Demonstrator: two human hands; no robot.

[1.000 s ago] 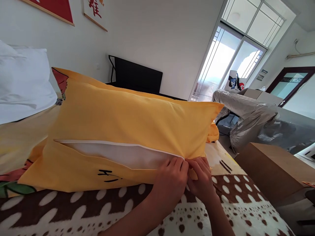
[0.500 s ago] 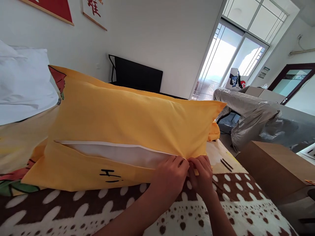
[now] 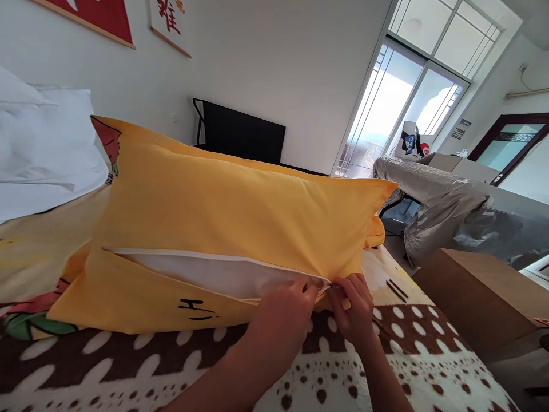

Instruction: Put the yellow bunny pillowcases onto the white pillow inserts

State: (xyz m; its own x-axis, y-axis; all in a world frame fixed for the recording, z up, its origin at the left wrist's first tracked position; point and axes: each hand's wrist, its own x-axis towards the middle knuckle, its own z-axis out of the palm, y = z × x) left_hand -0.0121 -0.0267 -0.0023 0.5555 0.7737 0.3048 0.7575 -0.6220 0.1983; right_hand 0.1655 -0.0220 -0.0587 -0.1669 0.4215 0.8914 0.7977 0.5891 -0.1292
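Note:
A yellow pillowcase [image 3: 240, 212] lies on its side across the bed, plump with a white pillow [image 3: 193, 274] inside. Its long slit gapes, bordered by the white tape of a zipper [image 3: 231, 258]. My left hand [image 3: 288, 312] is closed at the right end of the slit, its fingertips pinching the lower zipper edge. Close beside it, my right hand [image 3: 355, 303] pinches the pillowcase where the two zipper edges meet. Whether either hand has the zipper's pull is too small to tell. "Hi" is printed on the fabric below the slit.
A brown and white patterned blanket [image 3: 317, 372] covers the bed's near side. White bedding [image 3: 47, 143] is heaped at the left. Beyond the bed's right edge stand a cardboard box [image 3: 476, 303] and plastic-covered furniture [image 3: 446, 200]. A black panel [image 3: 242, 131] stands behind the pillowcase.
My left hand has shifted slightly left, away from my right hand, showing the zipper's meeting point between them. My right hand stays at that end. The view has moved a little.

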